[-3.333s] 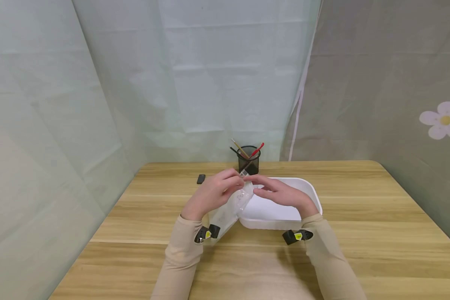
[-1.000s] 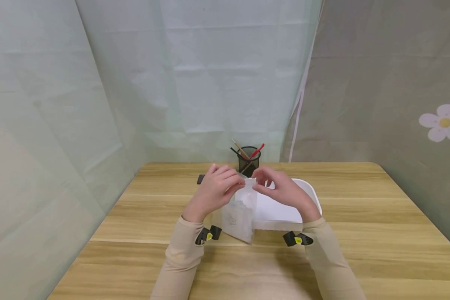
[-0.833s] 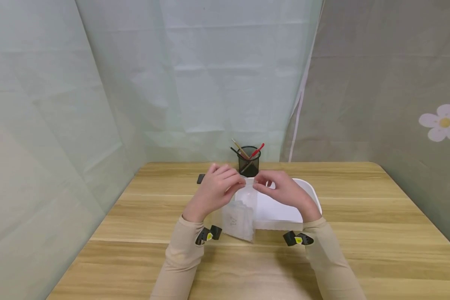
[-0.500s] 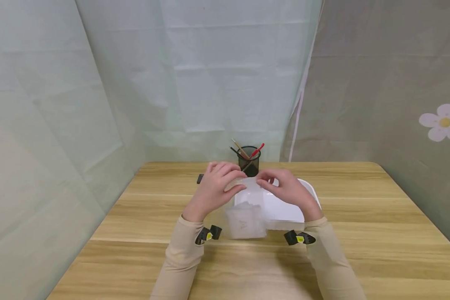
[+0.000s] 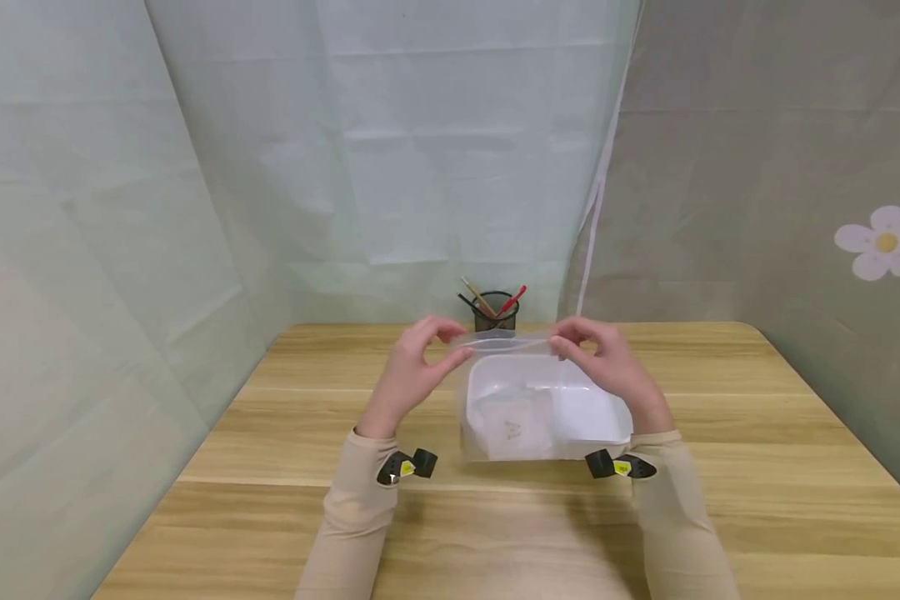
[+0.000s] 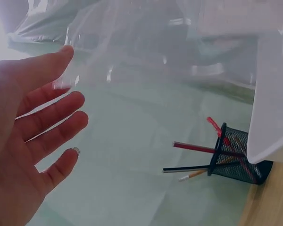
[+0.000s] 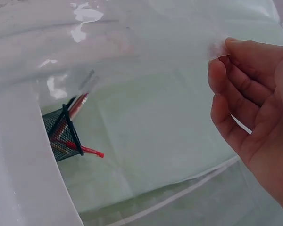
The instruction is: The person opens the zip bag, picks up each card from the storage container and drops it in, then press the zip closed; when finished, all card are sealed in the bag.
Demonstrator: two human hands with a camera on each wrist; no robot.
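A clear plastic bag [image 5: 507,392] hangs stretched between both hands above the table, with a small pale item [image 5: 512,427] lying at its bottom. My left hand [image 5: 420,354] pinches the bag's top left corner. My right hand [image 5: 596,350] pinches the top right corner. In the left wrist view the clear plastic bag [image 6: 146,61] spreads past my left hand [image 6: 37,127], whose lower fingers are spread. In the right wrist view my right hand [image 7: 254,108] holds the clear plastic bag [image 7: 141,84] by its edge. A white tray [image 5: 607,417] sits behind the bag.
A black mesh pen cup [image 5: 495,310] with pens stands at the table's back edge, also seen as the pen cup [image 6: 238,157] and the pen cup [image 7: 61,132] from the wrists. Cloth backdrops close in the wooden table [image 5: 757,433] on three sides.
The hands have moved apart and risen, pulling the bag's top edge out wide. The bag has turned from edge-on to flat, facing me. A small black object at the back left is hidden now.
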